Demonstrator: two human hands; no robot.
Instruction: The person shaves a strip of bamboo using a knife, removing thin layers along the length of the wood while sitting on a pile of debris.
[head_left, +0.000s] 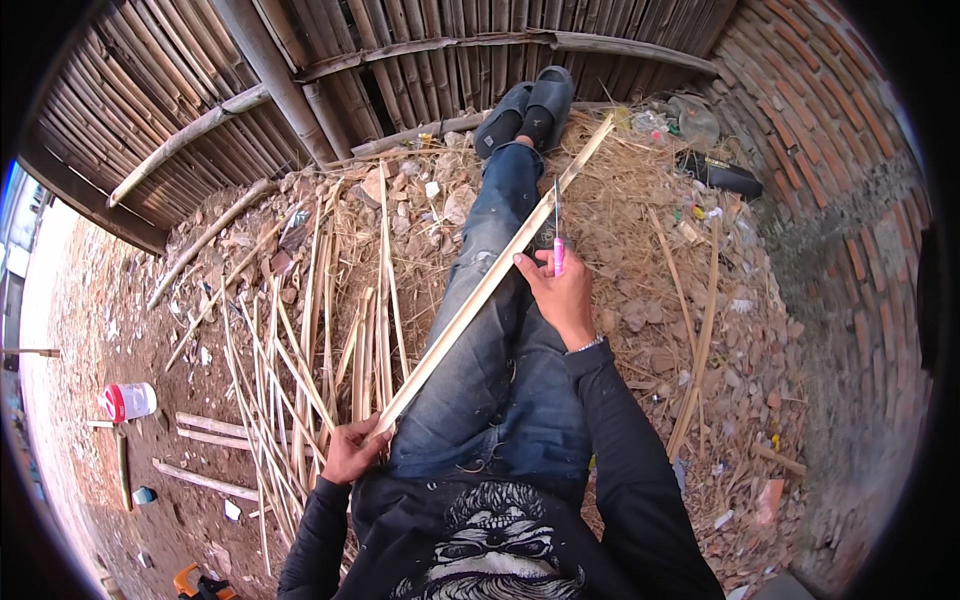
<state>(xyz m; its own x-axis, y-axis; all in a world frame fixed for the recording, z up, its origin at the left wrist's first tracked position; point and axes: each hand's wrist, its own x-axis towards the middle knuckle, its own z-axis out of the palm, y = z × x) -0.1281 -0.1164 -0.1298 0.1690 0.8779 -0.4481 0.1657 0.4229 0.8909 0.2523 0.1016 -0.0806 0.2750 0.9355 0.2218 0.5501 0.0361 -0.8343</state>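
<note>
The left hand (352,452) is gripping the near end of a long bamboo strip (480,290). The right hand (560,290) is clasping a pink-handled knife (558,240) against the strip's middle. The strip is probably light, stiff and splintery, so holding it near the ends is advisable.

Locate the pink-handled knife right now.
Head view, right of centre: the pink-handled knife is upright in the right hand, against the long bamboo strip over the legs.

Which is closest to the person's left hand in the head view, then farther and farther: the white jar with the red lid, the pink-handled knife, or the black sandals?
From the left hand:
1. Pink-handled knife, in the right hand.
2. White jar, left on the ground; nearly tied with the knife.
3. Black sandals, far ahead.
</note>
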